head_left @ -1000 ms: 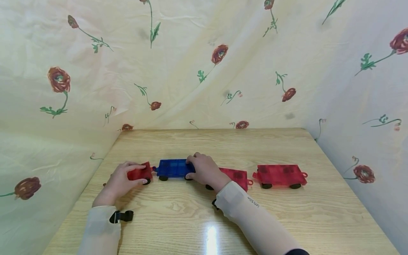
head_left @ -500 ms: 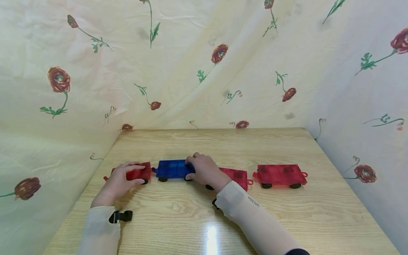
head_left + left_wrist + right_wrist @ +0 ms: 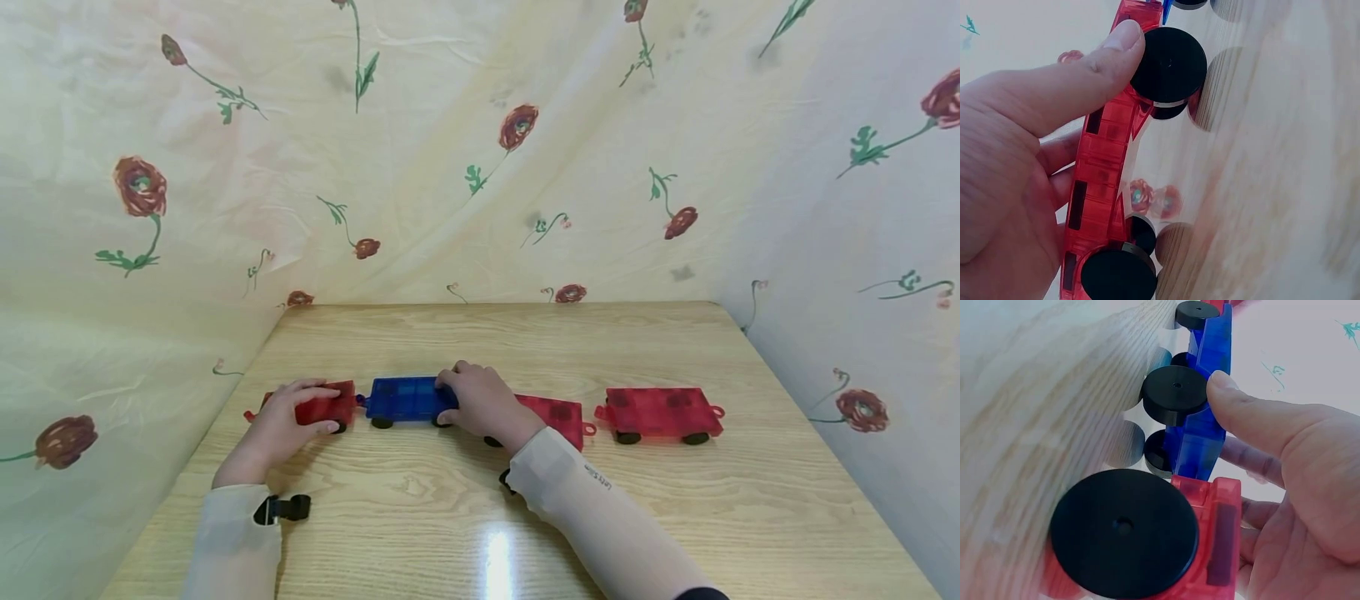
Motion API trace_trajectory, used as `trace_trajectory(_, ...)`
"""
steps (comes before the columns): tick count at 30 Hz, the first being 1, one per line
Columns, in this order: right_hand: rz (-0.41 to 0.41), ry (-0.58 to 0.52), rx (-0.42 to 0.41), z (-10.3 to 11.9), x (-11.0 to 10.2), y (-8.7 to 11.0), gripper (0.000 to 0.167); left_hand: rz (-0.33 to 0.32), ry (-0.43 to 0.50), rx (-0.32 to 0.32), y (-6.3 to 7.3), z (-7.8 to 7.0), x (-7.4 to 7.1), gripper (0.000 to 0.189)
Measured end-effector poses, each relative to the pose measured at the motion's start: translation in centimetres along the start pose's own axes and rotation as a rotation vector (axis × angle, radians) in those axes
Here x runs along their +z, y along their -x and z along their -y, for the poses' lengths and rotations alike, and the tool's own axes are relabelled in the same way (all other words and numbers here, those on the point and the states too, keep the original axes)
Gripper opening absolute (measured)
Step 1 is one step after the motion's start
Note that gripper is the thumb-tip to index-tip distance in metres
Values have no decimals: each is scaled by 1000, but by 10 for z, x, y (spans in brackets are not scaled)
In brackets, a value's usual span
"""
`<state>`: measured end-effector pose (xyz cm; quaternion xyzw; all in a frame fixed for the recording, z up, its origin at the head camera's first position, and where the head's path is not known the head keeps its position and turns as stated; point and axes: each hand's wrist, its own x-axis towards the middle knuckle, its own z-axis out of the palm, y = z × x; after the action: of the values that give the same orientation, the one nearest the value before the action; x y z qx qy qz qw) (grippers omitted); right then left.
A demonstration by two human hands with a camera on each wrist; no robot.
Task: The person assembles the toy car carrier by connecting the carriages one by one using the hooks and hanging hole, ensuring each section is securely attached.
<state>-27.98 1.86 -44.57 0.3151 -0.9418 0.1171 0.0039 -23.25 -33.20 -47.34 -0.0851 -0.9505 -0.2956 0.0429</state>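
The left hand (image 3: 279, 427) pinches the red car (image 3: 322, 408) between thumb and fingers, and the right hand (image 3: 483, 402) has the blue car (image 3: 401, 398) nipped by its three o'clock end. Blue sits at red's three o'clock on the worktop (image 3: 420, 500), their couplings (image 3: 362, 401) meeting; from here I can't make out whether they are hooked.

To join such a pair neatly, I'd have the cars flat on their wheels, couplings at one height, and use a gentle push along the nine-to-three line, without twisting. The right wrist wants care: the second red car (image 3: 557, 414) is partly hidden behind it, at blue's four o'clock, with the third red car (image 3: 663, 410) farther off toward three.

The held pair are glossy, see-through plastic, low and flat-topped, on fat black wheels (image 3: 1169, 65).
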Motion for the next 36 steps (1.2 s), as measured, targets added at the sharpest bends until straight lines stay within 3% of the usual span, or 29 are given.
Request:
trace_trajectory(8, 38, 37, 3, -2, -6, 5, 58, -9, 21, 7, -2, -2, 2, 66)
trace_trajectory(15, 24, 40, -15, -12, -14, 16, 57, -75, 52, 9, -7, -7, 5, 64)
trace_trajectory(21, -39, 0, -46, -23, -23, 30, 54, -122, 77, 87, -15, -21, 11, 61)
trace_trajectory(28, -76, -5, -24, -40, -30, 49, 59, -59, 74, 136, -24, -51, 23, 65)
trace_trajectory(36, -66, -12, 21, -57, -34, 75, 64, 41, -16, 206, -36, -85, 45, 74)
